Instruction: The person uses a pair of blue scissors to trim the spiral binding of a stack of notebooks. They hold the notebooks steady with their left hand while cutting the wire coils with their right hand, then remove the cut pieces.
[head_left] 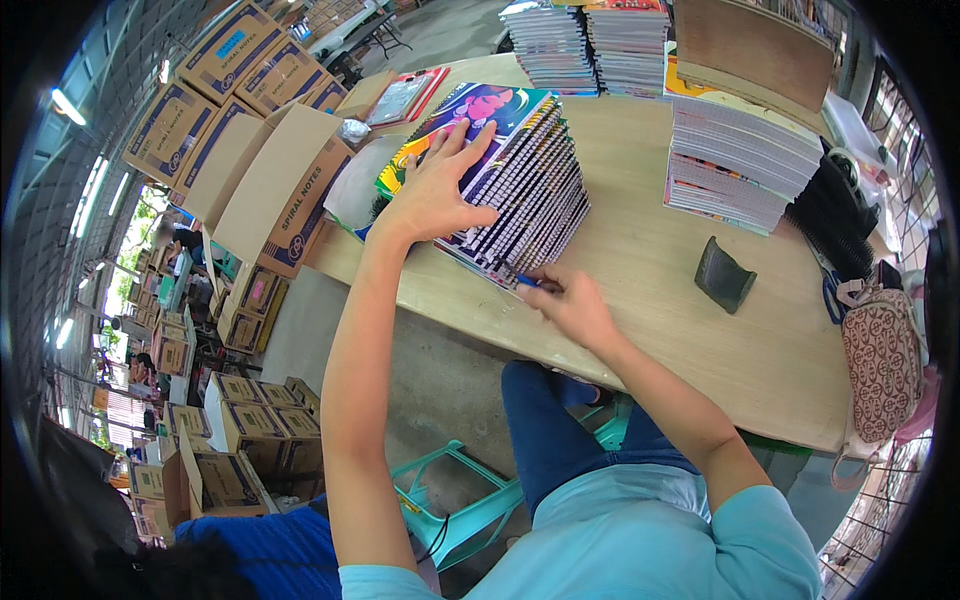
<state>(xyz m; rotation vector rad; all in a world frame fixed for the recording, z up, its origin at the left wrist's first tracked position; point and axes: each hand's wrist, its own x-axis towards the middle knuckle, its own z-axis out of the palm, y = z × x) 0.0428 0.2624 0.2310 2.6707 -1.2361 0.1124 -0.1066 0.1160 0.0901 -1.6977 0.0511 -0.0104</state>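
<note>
A tall stack of spiral notebooks [545, 195] stands on the table, its rows of dark coils facing me. Across the colourful top cover lies my left hand [432, 190], fingers spread, thumb at the coil edge. My right hand [578, 308] is closed around a small tool with a blue handle [526, 281]. The tool's tip meets the coils low on the stack, near the table edge; its exact kind is hard to make out. To the right of the stack lies a dark curved piece [724, 275].
Stacks of unbound books [740, 160] stand at the right and far side of the wooden table [620, 250]. Scissors [830, 285] and a patterned pouch [880, 360] lie at the right edge. An open carton [275, 190] is at left, a turquoise stool [460, 505] below.
</note>
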